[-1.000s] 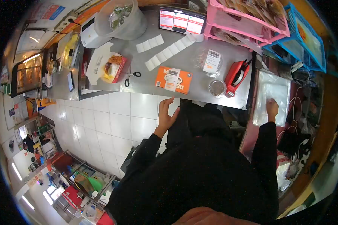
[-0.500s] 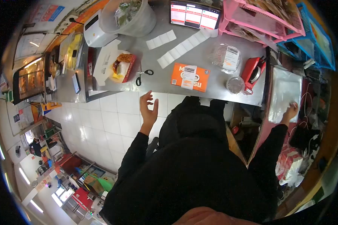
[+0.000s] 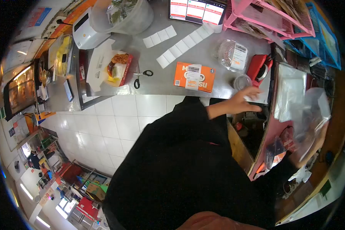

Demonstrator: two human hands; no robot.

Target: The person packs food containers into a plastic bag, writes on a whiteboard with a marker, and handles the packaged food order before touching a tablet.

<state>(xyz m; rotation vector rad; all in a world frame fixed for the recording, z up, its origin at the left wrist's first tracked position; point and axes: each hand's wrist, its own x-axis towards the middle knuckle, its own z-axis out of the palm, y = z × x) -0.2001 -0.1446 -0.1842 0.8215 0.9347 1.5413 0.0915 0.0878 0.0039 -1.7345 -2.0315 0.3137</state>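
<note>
My right hand (image 3: 311,147) is at the far right, closed on a clear plastic bag (image 3: 312,115) that hangs open above the stack of clear bags (image 3: 289,92). My left hand (image 3: 246,102) reaches across my front, fingers spread and holding nothing, just below a small round lidded cup (image 3: 242,82). An orange box (image 3: 184,74) with a paper label lies near the counter's front edge. Behind the cup is a clear round container (image 3: 228,51) with a label, beside a red tape dispenser (image 3: 255,71).
Scissors (image 3: 137,81) lie beside an open box of fried food (image 3: 117,69). Label strips (image 3: 180,46), a tablet (image 3: 195,10), a white printer (image 3: 86,32) and a large tub (image 3: 138,21) stand farther back. Pink racks (image 3: 272,23) and a blue rack (image 3: 322,48) fill the back right.
My right hand has lifted a clear bag from the stack and moved right and toward me. My left hand has swung from left of the orange box to the right, near the cup.
</note>
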